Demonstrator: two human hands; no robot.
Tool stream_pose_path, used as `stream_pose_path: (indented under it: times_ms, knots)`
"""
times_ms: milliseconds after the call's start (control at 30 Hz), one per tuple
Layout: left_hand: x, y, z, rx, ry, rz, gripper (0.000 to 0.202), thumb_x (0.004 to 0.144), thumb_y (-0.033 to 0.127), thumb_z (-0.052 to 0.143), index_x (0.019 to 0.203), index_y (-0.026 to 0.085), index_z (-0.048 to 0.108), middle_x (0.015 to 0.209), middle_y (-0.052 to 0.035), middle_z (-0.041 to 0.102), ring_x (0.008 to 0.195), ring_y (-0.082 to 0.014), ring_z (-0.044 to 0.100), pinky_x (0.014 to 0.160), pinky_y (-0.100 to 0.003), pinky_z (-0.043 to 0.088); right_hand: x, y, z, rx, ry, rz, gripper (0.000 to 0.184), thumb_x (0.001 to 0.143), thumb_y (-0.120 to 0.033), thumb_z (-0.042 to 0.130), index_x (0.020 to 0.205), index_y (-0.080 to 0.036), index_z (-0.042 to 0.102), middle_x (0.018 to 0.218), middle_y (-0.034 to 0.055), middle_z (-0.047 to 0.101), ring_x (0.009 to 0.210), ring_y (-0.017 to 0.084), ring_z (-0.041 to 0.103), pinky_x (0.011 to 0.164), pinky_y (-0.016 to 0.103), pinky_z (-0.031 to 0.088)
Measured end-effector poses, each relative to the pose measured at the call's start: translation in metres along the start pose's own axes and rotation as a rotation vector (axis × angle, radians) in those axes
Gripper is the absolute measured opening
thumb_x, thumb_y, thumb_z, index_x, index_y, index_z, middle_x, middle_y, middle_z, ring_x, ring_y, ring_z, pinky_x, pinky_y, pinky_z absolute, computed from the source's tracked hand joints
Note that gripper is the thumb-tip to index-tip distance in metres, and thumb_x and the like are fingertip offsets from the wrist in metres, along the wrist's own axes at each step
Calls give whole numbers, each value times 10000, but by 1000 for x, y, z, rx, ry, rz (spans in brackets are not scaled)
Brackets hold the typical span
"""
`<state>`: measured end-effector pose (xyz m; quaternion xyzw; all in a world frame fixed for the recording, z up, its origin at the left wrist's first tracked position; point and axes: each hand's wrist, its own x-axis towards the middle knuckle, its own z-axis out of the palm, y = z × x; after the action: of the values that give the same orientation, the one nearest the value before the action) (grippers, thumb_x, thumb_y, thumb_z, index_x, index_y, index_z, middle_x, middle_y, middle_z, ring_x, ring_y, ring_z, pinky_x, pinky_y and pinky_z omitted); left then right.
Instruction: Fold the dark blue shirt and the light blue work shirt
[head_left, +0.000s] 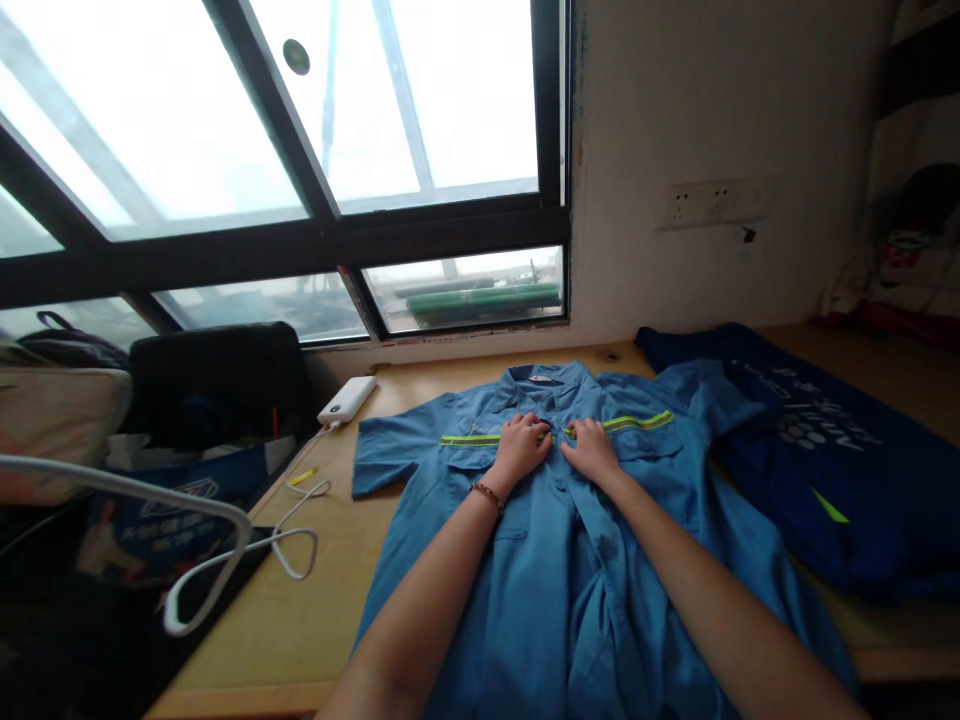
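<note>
A blue short-sleeved work shirt [517, 570] with yellow-green stripes across the chest lies spread on the wooden table, its collar toward the window. My left hand [523, 446], with a beaded bracelet at the wrist, is closed on the front edge of the shirt just below the collar. Close beside it, my right hand [591, 450] pinches the opposite front edge at the same height. Between the two hands the front opening shows a narrow gap. Below them the front edges run down in loose folds. The fingertips are partly hidden, so any button there cannot be made out.
At the right lies a dark blue garment [817, 440] with white print, touching the shirt's sleeve. A white power bank [347, 400] with a white cable [304, 530] sits at the table's left. Bags and a black chair back [217, 370] stand beyond the left edge.
</note>
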<state>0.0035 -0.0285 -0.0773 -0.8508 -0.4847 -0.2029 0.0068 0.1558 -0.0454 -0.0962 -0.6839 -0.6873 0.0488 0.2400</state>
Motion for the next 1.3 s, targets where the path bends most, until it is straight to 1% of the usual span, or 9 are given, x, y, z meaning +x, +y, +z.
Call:
stream_pose_path:
  times_ms: [300,467,567,667,800,900,1033,1133,1300]
  knots:
    - [1,-6,1,-130,26,40,211,787,304,518,950,251,642,913,-41,579,897,-187,483,778,-302,377,1,0,-1,-59,21,43,128,702,-243,500,784,-159,552,814,84,565,815,205,478,715,276,339]
    - [0,-3,1,-200,121,-25,187,783,263,522,910,234,657,895,-44,586,892,-181,495,807,-309,385,2,3,-2,22,64,71,120,720,-238,506,777,-165,582,785,67,595,745,174,520,648,245,334]
    - [-1,-2,3,-326,160,-40,182,784,231,511,893,215,657,870,-43,595,836,-162,527,768,-287,414,5,7,-3,177,113,94,145,718,-273,518,728,-170,619,744,54,616,678,156,535,598,232,325]
    - [-1,0,8,-567,163,-102,162,762,239,536,857,197,660,820,-41,622,709,-139,566,692,-271,452,9,11,-6,433,117,130,254,688,-386,552,567,-167,596,542,9,559,540,133,490,514,227,292]
    - [3,2,13,-1042,105,-357,171,715,291,595,807,157,646,692,-48,650,585,-147,603,579,-279,499,12,13,-11,829,110,229,348,611,-476,605,488,-163,514,433,-45,439,437,83,380,438,211,241]
    - [4,0,11,-1377,50,-526,231,671,276,651,833,114,619,684,-71,660,610,-166,632,620,-307,527,12,13,-13,1046,26,280,338,542,-450,671,508,-153,516,444,-56,452,436,70,387,433,202,266]
    - [4,-7,7,-1660,18,-583,271,659,211,673,884,90,582,777,-109,667,732,-188,649,765,-347,516,12,13,-12,1228,-105,390,366,428,-295,770,723,-130,628,594,-12,602,523,104,513,483,210,364]
    - [4,-10,7,-1754,-9,-587,238,674,168,655,882,89,570,807,-115,664,780,-198,647,812,-353,502,12,11,-18,1397,-223,399,285,491,-221,742,747,-136,650,635,13,638,582,127,572,535,226,427]
    - [4,-11,7,-1785,-96,-581,247,682,165,651,898,83,565,834,-131,662,806,-207,642,819,-339,498,9,0,-40,1647,-454,225,191,665,-231,610,837,-161,652,755,38,669,686,163,617,669,280,478]
